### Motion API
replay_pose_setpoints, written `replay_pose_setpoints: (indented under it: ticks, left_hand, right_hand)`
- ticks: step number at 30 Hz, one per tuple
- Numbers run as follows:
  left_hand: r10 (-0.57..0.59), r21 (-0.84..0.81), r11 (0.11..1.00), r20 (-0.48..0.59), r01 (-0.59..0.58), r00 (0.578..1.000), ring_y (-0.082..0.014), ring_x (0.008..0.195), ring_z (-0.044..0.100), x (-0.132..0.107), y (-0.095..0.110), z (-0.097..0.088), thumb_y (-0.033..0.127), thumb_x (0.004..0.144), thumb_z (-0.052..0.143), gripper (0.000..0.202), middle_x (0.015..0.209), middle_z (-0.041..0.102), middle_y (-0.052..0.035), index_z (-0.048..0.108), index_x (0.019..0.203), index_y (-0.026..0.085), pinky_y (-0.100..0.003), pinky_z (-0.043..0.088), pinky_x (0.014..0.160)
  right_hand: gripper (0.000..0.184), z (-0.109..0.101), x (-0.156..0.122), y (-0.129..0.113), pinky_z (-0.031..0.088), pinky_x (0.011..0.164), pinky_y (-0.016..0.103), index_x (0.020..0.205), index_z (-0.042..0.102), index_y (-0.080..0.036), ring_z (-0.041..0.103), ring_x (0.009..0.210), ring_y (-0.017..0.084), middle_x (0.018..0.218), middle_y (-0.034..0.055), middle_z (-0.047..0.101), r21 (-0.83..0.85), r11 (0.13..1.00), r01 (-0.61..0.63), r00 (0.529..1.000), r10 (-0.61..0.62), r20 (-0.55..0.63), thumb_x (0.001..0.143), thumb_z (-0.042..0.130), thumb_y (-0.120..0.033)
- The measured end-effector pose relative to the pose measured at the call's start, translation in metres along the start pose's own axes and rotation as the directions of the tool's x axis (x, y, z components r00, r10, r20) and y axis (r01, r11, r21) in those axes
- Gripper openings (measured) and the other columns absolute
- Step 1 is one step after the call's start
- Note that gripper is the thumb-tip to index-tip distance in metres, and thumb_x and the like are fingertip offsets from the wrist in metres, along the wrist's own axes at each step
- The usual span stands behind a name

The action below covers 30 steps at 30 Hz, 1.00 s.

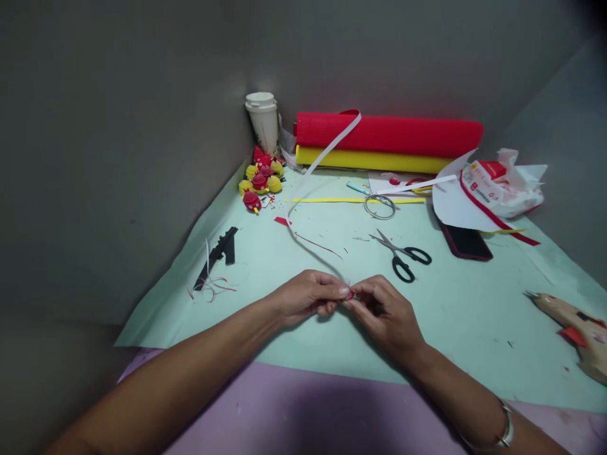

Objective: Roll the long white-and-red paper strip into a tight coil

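My left hand (317, 292) and my right hand (386, 313) meet above the pale green sheet (303, 341), fingertips pinched together. Between them is a small red paper coil (349, 295), mostly covered by the fingers. From it a long white paper strip (332, 148) runs away to the far side, curving up in front of the rolls. A short red paper piece (283, 221) lies beside that strip. Black-handled scissors (401, 253) rest half open beyond my right hand.
Small red and yellow paper figures (260, 180) cluster near a white cup (263, 123). Red (389, 136) and yellow (374, 159) corrugated rolls lie at the back. A phone (465, 243), a tissue pack (502, 183) and a glue gun (571, 328) are rightward; black scraps (215, 259) are left.
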<state>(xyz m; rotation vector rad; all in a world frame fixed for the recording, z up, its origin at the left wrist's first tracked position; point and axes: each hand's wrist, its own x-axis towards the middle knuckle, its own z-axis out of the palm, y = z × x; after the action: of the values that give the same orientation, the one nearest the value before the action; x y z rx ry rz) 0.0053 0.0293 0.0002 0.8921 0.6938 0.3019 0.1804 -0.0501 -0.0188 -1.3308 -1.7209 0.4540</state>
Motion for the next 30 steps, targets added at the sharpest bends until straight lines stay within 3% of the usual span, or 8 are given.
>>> replay_pose_setpoints:
  ticks: [22, 30]
  left_hand:
    - [-0.054, 0.015, 0.998, 0.017, 0.053, 0.998, -0.0057, 0.046, 0.048, -0.0020, 0.0012, -0.0039, 0.030, 0.070, 0.079, 0.023, 0.054, 0.058, 0.0005, 0.070, 0.076, 0.010, -0.018, 0.034, 0.046]
    - [-0.032, 0.003, 0.999, -0.024, 0.032, 0.999, -0.0057, 0.045, 0.045, -0.0022, 0.0015, -0.0010, 0.032, 0.068, 0.079, 0.024, 0.053, 0.056, 0.0010, 0.068, 0.073, 0.011, -0.018, 0.031, 0.043]
  right_hand:
    - [0.006, -0.0021, -0.0003, 0.0005, 0.049, 0.056, 0.025, 0.093, 0.064, -0.022, 0.057, 0.068, 0.014, 0.081, 0.0028, 0.060, 0.094, 0.995, -0.026, 0.993, 0.014, 0.121, 0.088, 0.061, -0.025]
    - [0.008, 0.0007, -0.0009, -0.0028, 0.047, 0.054, 0.025, 0.095, 0.062, -0.023, 0.056, 0.064, 0.014, 0.079, 0.0019, 0.060, -0.011, 0.999, 0.037, 0.999, -0.036, 0.034, 0.088, 0.060, -0.024]
